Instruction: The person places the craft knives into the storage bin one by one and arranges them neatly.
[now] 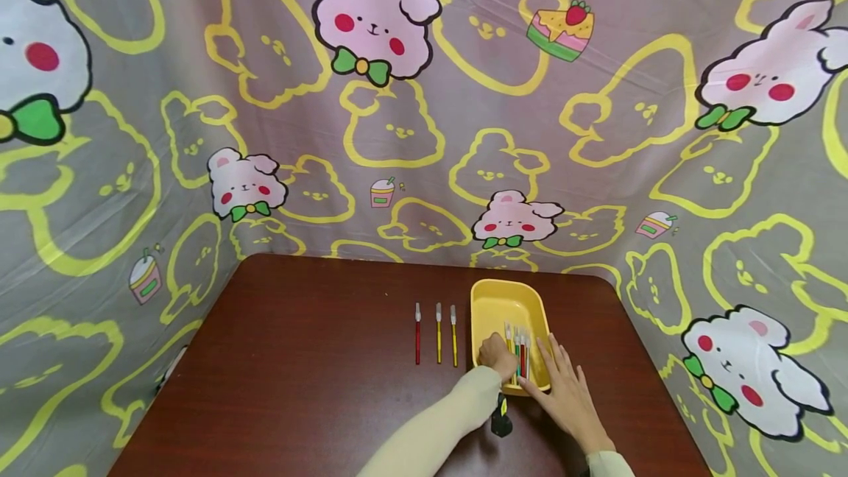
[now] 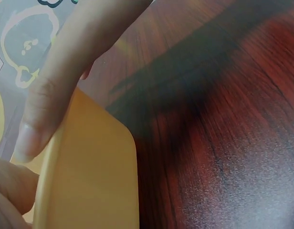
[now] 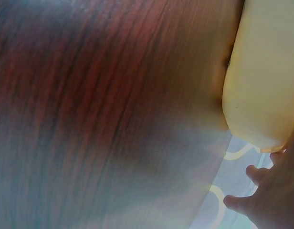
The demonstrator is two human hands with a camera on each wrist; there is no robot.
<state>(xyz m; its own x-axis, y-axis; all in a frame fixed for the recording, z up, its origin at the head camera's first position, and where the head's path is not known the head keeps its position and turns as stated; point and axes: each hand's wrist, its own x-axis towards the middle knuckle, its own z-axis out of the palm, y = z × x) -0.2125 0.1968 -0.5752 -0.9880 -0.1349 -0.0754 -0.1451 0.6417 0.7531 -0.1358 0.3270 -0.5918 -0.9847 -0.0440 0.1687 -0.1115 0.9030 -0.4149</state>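
Observation:
A yellow plastic tray (image 1: 509, 286) sits on the table's right half. Several slim pen-like sticks (image 1: 523, 352) with pale tips lie lengthwise in it, in yellow, green, red and white. My left hand (image 1: 497, 358) reaches into the tray with bent fingers, right at the yellow stick on the left of that row. In the left wrist view, a finger (image 2: 39, 105) extends over the tray wall (image 2: 97, 167); I cannot tell whether the hand grips a stick. Spread along the tray's near right side, my right hand (image 1: 566, 396) has its fingertips at the rim.
Left of the tray lie a red stick (image 1: 417, 337) and two yellow sticks (image 1: 439, 337), side by side on the dark wooden table (image 1: 285, 359). A patterned curtain (image 1: 397, 124) stands around the table's back and sides. A black device (image 1: 501, 418) is at the left wrist.

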